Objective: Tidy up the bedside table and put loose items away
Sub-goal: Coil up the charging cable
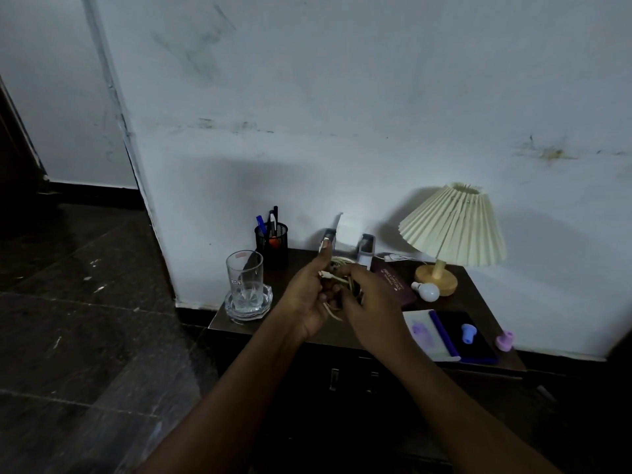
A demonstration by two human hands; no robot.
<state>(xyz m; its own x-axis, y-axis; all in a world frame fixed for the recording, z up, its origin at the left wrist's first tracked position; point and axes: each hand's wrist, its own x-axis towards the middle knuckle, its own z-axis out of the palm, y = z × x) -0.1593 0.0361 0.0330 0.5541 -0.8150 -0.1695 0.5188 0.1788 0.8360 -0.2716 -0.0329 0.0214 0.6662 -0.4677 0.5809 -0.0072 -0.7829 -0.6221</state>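
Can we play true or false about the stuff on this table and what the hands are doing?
1. The left hand and right hand both hold a white cable. True.
2. The glass lies on its side. False: it stands upright on a clear dish.
3. The pens stand in a black mesh cup. True.
4. The lamp is left of the glass. False: it stands far to the glass's right, near the wall.
5. A bulb lies beside the lamp. True.
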